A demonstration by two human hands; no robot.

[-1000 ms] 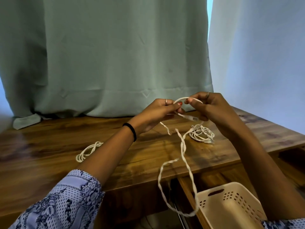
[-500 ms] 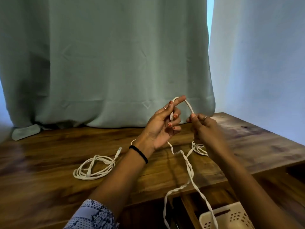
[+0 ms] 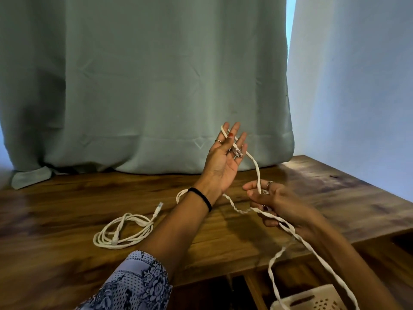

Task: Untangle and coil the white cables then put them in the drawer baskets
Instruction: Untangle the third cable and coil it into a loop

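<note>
Your left hand [image 3: 220,162] is raised palm-up, fingers straight, thumb pinning the white cable [image 3: 254,166] and its plug across them. Your right hand [image 3: 277,204] pinches that cable lower down — it trails off the wooden table [image 3: 67,231] towards the basket [image 3: 312,300]. A coiled second cable [image 3: 124,231] lies on the table, left of your forearm.

Dark wooden table [image 3: 67,253], loosely coiled white cable [image 3: 121,231] lying on it, curtain hem [image 3: 31,176] resting at back
</note>
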